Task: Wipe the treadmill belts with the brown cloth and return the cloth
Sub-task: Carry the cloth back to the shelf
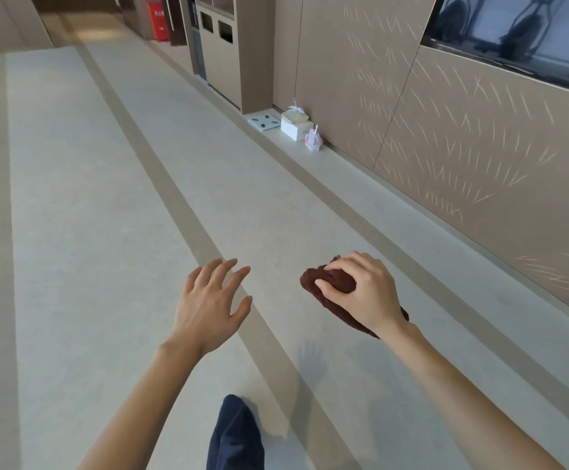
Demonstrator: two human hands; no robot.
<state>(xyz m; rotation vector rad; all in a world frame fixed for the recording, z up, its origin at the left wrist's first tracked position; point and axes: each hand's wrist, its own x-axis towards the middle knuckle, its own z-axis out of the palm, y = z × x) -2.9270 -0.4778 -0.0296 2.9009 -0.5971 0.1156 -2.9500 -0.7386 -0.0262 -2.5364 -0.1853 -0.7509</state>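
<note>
A person, one leg in dark blue trousers (235,435) forward at 6 o'clock, crosses a pale striped floor (106,198) with both bare arms held out in front. The left hand (208,307) is spread wide and carries nothing. At 3 o'clock from it, the right hand (361,293) curls fingers and thumb round the brown cloth (334,279), bunched into a wad above the floor, with a tail hanging under the wrist. No treadmill belt shows anywhere, so whether the wiping is done cannot be told; plainly the cloth is not yet put back. Further off at 1 o'clock, a white scale (264,121) and small white boxes (296,125) sit at the foot of the wall (446,130). Beyond, near 12 o'clock, stand a bin cabinet (222,45) and a red cabinet (157,22).
</note>
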